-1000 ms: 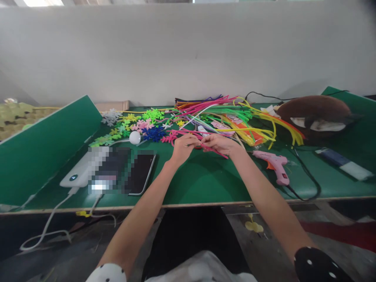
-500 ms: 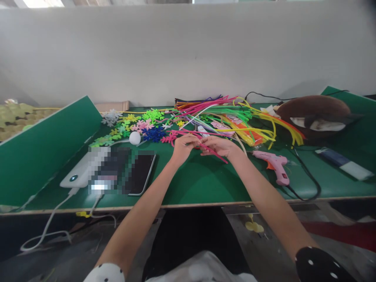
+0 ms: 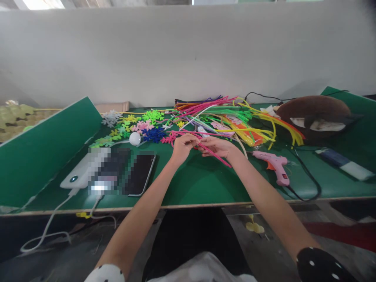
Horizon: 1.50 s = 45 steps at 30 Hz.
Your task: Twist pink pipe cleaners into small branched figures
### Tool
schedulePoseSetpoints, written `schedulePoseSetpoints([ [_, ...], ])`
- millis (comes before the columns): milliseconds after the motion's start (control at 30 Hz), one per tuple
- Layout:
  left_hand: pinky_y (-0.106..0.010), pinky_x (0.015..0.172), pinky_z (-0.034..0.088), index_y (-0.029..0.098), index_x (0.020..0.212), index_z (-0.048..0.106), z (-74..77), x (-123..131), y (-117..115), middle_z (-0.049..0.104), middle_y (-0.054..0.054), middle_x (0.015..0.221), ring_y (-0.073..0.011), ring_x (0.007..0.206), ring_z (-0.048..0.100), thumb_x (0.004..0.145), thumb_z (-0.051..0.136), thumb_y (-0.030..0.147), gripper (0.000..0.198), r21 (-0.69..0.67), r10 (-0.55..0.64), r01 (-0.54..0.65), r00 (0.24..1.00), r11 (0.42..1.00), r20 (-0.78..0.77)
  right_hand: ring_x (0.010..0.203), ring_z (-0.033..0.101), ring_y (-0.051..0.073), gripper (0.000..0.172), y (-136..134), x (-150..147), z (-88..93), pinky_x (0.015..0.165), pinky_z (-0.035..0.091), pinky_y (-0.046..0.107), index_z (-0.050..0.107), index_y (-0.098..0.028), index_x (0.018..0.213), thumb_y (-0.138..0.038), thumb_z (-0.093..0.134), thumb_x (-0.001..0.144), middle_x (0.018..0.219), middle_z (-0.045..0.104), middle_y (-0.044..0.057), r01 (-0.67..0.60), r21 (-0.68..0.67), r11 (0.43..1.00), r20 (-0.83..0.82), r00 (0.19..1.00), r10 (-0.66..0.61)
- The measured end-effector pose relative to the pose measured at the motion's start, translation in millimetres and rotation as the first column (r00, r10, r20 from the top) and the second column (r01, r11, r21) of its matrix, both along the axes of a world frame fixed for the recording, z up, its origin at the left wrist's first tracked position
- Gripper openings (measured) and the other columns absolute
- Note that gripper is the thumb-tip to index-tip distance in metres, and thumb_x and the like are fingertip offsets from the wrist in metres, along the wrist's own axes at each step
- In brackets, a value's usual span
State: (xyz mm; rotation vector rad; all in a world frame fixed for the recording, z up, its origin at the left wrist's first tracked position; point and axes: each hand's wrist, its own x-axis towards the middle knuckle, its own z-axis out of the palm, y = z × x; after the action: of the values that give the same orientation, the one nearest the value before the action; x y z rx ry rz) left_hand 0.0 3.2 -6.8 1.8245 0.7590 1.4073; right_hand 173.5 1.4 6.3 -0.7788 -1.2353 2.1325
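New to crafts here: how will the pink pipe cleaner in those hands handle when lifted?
Probably light and bendy: the pink pipe cleaner is thin, and those in the pile lie curved. Its free end juts straight past the right hand, so it likely holds shape.

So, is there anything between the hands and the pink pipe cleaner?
No, nothing visible. The left hand and the right hand both pinch the pink pipe cleaner directly, above a bare part of the green table. The glue gun lies apart, to the right.
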Motion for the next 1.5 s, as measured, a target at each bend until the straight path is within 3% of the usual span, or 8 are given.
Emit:
schedulePoseSetpoints([
  [100, -0.027, 0.063, 0.050, 0.016, 0.068, 0.068, 1.7, -1, 0, 0.064, -0.003, 0.073, -0.0131, 0.069, 0.059, 0.073, 0.063, 0.016, 0.007, 0.053, 0.049, -0.045, 0.997, 0.998, -0.066, 0.055, 0.050, 0.006, 0.021, -1, -1, 2.3, 0.053, 0.043, 0.019, 0.058, -0.014, 0.079, -0.030, 0.068, 0.071, 0.063, 0.055, -0.002, -0.005, 0.008, 1.000, 0.022, 1.000, 0.005],
  [433, -0.027, 0.066, 0.051, 0.017, 0.069, 0.068, 2.2, -5, 0, 0.065, -0.003, 0.073, -0.0129, 0.070, 0.060, 0.076, 0.061, 0.014, 0.010, 0.274, 0.135, -0.074, 0.968, 0.959, -0.212, 0.052, 0.048, 0.006, 0.019, 1, -2, 1.1, 0.053, 0.042, 0.021, 0.059, -0.013, 0.071, -0.026, 0.072, 0.065, 0.056, 0.053, -0.003, 0.057, 0.028, 0.998, 0.105, 0.993, -0.060],
  [600, -0.026, 0.062, 0.051, 0.017, 0.070, 0.069, -1.2, -6, 2, 0.064, -0.003, 0.073, -0.0122, 0.068, 0.060, 0.076, 0.060, 0.014, 0.012, 0.287, 0.118, -0.056, 0.972, 0.956, -0.204, 0.058, 0.054, 0.009, 0.020, 1, 1, 1.1, 0.061, 0.047, 0.025, 0.060, -0.013, 0.068, -0.030, 0.070, 0.067, 0.060, 0.057, -0.001, 0.077, 0.059, 0.995, 0.213, 0.973, -0.088],
  [767, -0.025, 0.061, 0.051, 0.018, 0.071, 0.070, -0.5, -6, 2, 0.065, -0.003, 0.074, -0.0119, 0.068, 0.060, 0.077, 0.060, 0.019, 0.011, 0.259, 0.112, -0.069, 0.981, 0.963, -0.158, 0.057, 0.053, 0.009, 0.024, -1, 1, 4.2, 0.061, 0.048, 0.025, 0.060, -0.013, 0.073, -0.036, 0.067, 0.070, 0.058, 0.056, -0.001, 0.027, 0.021, 0.999, 0.161, 0.986, -0.030],
  [1000, -0.025, 0.065, 0.051, 0.019, 0.070, 0.070, 3.5, -8, 0, 0.066, -0.003, 0.074, -0.0122, 0.070, 0.061, 0.078, 0.061, 0.020, 0.012, 0.349, 0.206, -0.141, 0.966, 0.926, -0.158, 0.051, 0.047, 0.006, 0.016, -4, 0, 9.9, 0.054, 0.044, 0.020, 0.059, -0.014, 0.068, -0.026, 0.069, 0.068, 0.054, 0.053, -0.003, 0.105, 0.001, 0.994, 0.129, 0.986, -0.105],
  [1267, -0.022, 0.062, 0.047, 0.017, 0.070, 0.065, -0.4, -7, 1, 0.062, -0.002, 0.070, -0.0103, 0.067, 0.058, 0.080, 0.054, 0.011, 0.016, 0.454, 0.238, -0.104, 0.939, 0.885, -0.248, 0.052, 0.050, 0.007, 0.015, -3, -5, 4.7, 0.055, 0.045, 0.021, 0.061, -0.013, 0.066, -0.023, 0.071, 0.063, 0.057, 0.056, -0.001, 0.101, 0.067, 0.993, 0.132, 0.985, -0.109],
  [1500, -0.022, 0.064, 0.045, 0.017, 0.070, 0.063, -7.5, -8, 3, 0.060, -0.002, 0.071, -0.0113, 0.069, 0.056, 0.080, 0.050, 0.010, 0.017, 0.497, 0.274, -0.079, 0.902, 0.864, -0.333, 0.057, 0.054, 0.009, 0.007, -4, -16, 3.1, 0.059, 0.044, 0.024, 0.062, -0.013, 0.059, -0.015, 0.067, 0.055, 0.059, 0.059, 0.001, 0.231, 0.187, 0.955, 0.192, 0.945, -0.266],
])
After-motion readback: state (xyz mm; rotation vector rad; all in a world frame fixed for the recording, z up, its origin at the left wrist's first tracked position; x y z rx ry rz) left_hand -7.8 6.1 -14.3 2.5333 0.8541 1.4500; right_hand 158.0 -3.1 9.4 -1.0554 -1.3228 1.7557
